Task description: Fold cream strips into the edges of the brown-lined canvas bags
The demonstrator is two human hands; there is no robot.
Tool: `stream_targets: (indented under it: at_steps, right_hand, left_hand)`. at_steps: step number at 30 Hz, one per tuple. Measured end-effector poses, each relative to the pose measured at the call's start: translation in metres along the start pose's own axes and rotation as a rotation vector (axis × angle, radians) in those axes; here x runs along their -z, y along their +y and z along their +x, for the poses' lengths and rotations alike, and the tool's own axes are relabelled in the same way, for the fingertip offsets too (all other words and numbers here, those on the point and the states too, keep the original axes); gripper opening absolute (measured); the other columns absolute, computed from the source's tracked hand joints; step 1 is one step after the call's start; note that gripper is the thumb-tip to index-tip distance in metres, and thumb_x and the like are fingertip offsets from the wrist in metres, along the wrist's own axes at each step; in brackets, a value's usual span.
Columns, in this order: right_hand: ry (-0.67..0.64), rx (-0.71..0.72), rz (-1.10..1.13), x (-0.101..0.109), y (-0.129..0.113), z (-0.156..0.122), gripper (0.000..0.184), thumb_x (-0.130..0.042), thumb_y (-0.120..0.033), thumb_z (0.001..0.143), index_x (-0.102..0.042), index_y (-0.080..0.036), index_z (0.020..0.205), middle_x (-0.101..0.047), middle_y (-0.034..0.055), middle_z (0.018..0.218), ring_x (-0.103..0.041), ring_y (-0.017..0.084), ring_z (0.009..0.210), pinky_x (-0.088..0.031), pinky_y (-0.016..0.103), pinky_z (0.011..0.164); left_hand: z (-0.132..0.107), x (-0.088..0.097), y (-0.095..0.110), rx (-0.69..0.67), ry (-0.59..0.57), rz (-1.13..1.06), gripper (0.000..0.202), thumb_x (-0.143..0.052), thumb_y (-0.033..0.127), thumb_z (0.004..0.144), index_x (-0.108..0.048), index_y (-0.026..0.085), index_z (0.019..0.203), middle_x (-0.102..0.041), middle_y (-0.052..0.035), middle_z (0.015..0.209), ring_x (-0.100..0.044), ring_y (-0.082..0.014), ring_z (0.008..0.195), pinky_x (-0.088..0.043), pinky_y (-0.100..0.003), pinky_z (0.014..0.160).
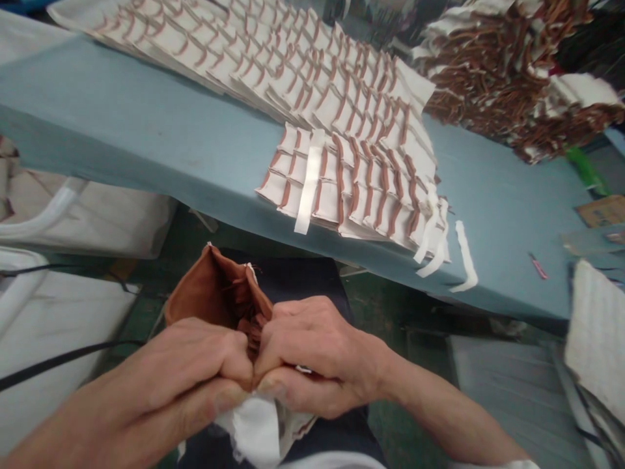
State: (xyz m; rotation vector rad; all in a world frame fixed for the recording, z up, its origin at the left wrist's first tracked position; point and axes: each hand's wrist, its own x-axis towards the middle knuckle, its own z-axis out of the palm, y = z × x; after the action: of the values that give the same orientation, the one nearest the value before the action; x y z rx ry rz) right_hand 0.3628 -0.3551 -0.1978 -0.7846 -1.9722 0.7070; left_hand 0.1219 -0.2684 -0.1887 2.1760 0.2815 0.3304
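Note:
Over my lap, both hands grip a brown and white fabric piece (195,290) that looks sewn into pockets. Its brown side gapes upward, with folds inside, and a white strip (256,430) hangs beneath my thumbs. My left hand (200,365) pinches the near edge, fingers curled over it. Right beside it, knuckles almost touching, my right hand (312,352) is closed on the same edge. What lies under the fingers is hidden.
Across the blue table (161,143) lie overlapping white pieces with brown edges (342,189), with white strips (310,182) on top. A brown and white heap (508,78) stands at the back right. A small red tool (538,267) lies near the right end. White bins (43,332) stand left.

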Motion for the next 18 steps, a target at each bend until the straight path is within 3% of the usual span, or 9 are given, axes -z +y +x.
stream_targets:
  at_steps: [3, 6, 9, 13, 18]
  right_hand:
    - [0.103, -0.033, 0.054, -0.009, 0.005, -0.003, 0.035, -0.039, -0.030, 0.120, -0.059, -0.021, 0.092, -0.068, 0.0009, 0.079, -0.061, 0.014, 0.071, -0.051, 0.028, 0.076]
    - [0.045, -0.077, -0.087, -0.004, 0.001, -0.005, 0.028, -0.040, -0.020, 0.115, -0.062, -0.020, 0.097, -0.068, 0.0006, 0.081, -0.060, 0.015, 0.073, -0.049, 0.028, 0.074]
    - [-0.107, -0.093, -0.315, 0.009, -0.008, -0.004, 0.025, -0.044, -0.016, 0.113, -0.065, -0.019, 0.099, -0.069, 0.0009, 0.082, -0.059, 0.017, 0.074, -0.046, 0.030, 0.068]
    - [-0.208, -0.074, -0.521, 0.015, -0.019, 0.000, 0.028, -0.046, -0.014, 0.113, -0.065, -0.019, 0.093, -0.070, 0.0017, 0.082, -0.057, 0.018, 0.074, -0.045, 0.032, 0.067]
    - [-0.217, -0.083, -0.569, 0.008, -0.029, 0.002, 0.029, -0.054, -0.018, 0.115, -0.063, -0.019, 0.088, -0.070, 0.0008, 0.081, -0.054, 0.017, 0.072, -0.044, 0.033, 0.066]
  left_hand:
    - [0.011, -0.009, -0.011, -0.098, 0.124, -0.174, 0.031, -0.052, 0.029, 0.116, -0.059, 0.025, 0.086, -0.061, 0.0069, 0.070, -0.059, -0.0105, 0.060, -0.044, -0.022, 0.063]
    - [0.014, -0.012, -0.026, -0.114, 0.192, -0.181, 0.038, -0.057, 0.036, 0.117, -0.056, 0.023, 0.081, -0.053, 0.0074, 0.065, -0.051, -0.0100, 0.055, -0.037, -0.025, 0.057]
    - [0.015, -0.005, -0.028, -0.109, 0.108, -0.170, 0.046, -0.057, 0.045, 0.117, -0.054, 0.022, 0.077, -0.049, 0.0074, 0.063, -0.047, -0.0101, 0.055, -0.034, -0.027, 0.057]
    - [0.020, 0.008, -0.011, -0.005, -0.001, -0.152, 0.059, -0.049, 0.066, 0.114, -0.054, 0.022, 0.075, -0.054, 0.0067, 0.066, -0.049, -0.0101, 0.057, -0.035, -0.026, 0.057]
    - [0.018, 0.011, 0.008, 0.098, -0.099, -0.018, 0.051, -0.050, 0.043, 0.117, -0.053, 0.021, 0.071, -0.060, 0.0074, 0.066, -0.053, -0.0093, 0.059, -0.039, -0.025, 0.061]
